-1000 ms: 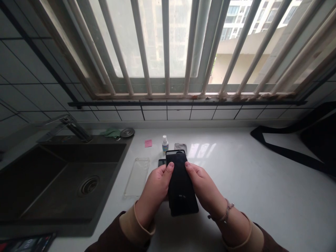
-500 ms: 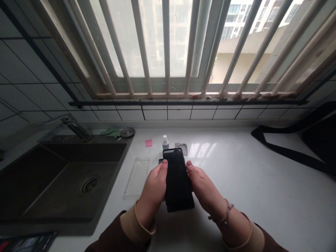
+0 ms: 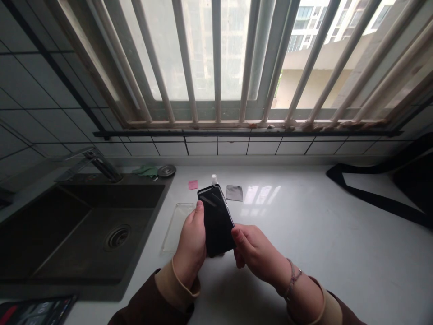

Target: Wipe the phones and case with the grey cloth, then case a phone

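A black smartphone (image 3: pixel 216 221) is held above the counter, leaning to the left, its dark glossy face toward me. A black rim, which looks like a case, shows along its top edge. My left hand (image 3: pixel 191 234) is closed around the left side, thumb along the edge and fingers hidden behind. At the lower right edge, my right hand (image 3: pixel 255 246) pinches the phone between thumb and curled fingers. Partly behind my left hand lies a clear phone case (image 3: pixel 176 225). A small white-capped bottle (image 3: pixel 214 178) stands beyond the phone, mostly hidden by it.
A grey cloth (image 3: pixel 234 192) and a pink paper note (image 3: pixel 193 184) lie on the white counter (image 3: pixel 304 253). To the left is a dark sink (image 3: pixel 150 243) with a faucet (image 3: pixel 103 164), green rag (image 3: pixel 146 171) and metal drain cover (image 3: pixel 166 170). A black strap (image 3: pixel 375 196) lies right.
The phone has turned to lean left and shifted left and up. My right hand has slid down toward its lower right corner. The grey cloth shows more fully.
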`<act>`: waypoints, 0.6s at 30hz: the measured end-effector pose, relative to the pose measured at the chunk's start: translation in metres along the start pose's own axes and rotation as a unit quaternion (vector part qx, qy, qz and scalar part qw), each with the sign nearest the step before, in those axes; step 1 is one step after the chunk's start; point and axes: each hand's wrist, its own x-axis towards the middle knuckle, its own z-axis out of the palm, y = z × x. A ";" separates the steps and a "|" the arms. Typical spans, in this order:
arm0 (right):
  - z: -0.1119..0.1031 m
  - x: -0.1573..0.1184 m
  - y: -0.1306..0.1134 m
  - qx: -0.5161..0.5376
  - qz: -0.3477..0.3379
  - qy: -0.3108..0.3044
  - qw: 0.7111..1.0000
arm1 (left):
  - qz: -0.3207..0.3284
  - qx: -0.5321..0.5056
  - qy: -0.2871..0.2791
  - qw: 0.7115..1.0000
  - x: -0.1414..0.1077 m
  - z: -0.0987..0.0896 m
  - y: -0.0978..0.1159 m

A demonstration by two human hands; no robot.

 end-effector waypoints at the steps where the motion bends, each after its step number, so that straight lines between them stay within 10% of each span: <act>1: 0.000 0.000 0.000 -0.004 0.001 0.007 1.000 | 0.008 0.002 -0.005 1.000 0.001 -0.001 -0.001; 18: 0.002 0.005 0.003 -0.029 0.029 0.083 0.996 | 0.095 0.089 -0.005 0.992 -0.002 -0.004 -0.002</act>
